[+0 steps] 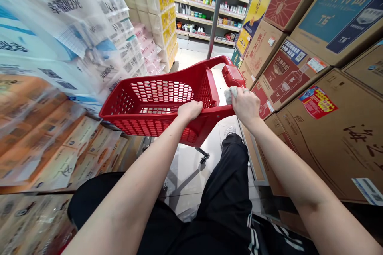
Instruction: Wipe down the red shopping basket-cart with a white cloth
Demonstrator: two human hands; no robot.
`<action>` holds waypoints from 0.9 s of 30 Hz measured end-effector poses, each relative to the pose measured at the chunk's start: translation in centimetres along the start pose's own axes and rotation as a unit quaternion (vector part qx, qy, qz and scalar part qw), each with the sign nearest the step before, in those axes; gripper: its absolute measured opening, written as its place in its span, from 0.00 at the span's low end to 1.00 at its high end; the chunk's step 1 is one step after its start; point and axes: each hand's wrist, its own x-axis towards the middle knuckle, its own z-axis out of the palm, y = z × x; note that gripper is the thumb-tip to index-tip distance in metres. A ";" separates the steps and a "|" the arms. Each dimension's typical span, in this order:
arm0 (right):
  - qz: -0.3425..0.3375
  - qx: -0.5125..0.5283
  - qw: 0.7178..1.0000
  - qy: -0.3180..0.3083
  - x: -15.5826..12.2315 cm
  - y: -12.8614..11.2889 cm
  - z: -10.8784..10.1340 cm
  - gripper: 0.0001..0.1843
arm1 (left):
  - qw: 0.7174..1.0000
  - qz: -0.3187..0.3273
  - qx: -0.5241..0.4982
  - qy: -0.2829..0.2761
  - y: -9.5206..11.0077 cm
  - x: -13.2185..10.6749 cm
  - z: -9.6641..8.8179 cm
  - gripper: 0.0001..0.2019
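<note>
A red plastic shopping basket point(143, 107) on wheels is tilted up in front of me, empty inside. My left hand point(189, 110) is closed over its near rim. My right hand point(245, 105) is closed on a grey-white cloth point(231, 95), pressed against the basket's red handle point(231, 75). My legs in black trousers show below the basket.
Stacked packs of tissue paper point(54, 87) fill the left side. Brown cardboard boxes point(323, 87) are stacked on the right. A narrow tiled aisle point(191, 167) runs ahead to shelves of bottles point(215, 8). A grey metal pole point(215, 12) stands behind the basket.
</note>
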 end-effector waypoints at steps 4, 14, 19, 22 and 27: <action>0.030 -0.010 0.999 -0.022 0.8 0.9 -0.4 0.22 | 1.000 -0.004 -0.008 0.004 -0.1 0.2 0.3 0.30; -0.209 0.132 0.965 0.088 -2.2 2.5 0.7 0.17 | 0.999 -0.020 -0.019 0.017 0.1 0.3 0.3 0.30; -0.249 0.126 0.953 0.119 -3.7 1.3 1.3 0.19 | 0.999 -0.029 -0.016 0.022 0.0 0.1 0.3 0.30; -0.259 0.123 0.951 0.114 -4.3 0.4 1.7 0.20 | 0.999 -0.029 -0.012 0.025 -0.3 0.2 0.4 0.30; -0.259 0.104 0.953 0.117 -4.7 0.1 2.4 0.23 | 0.999 -0.030 -0.010 0.029 -0.5 0.2 0.3 0.30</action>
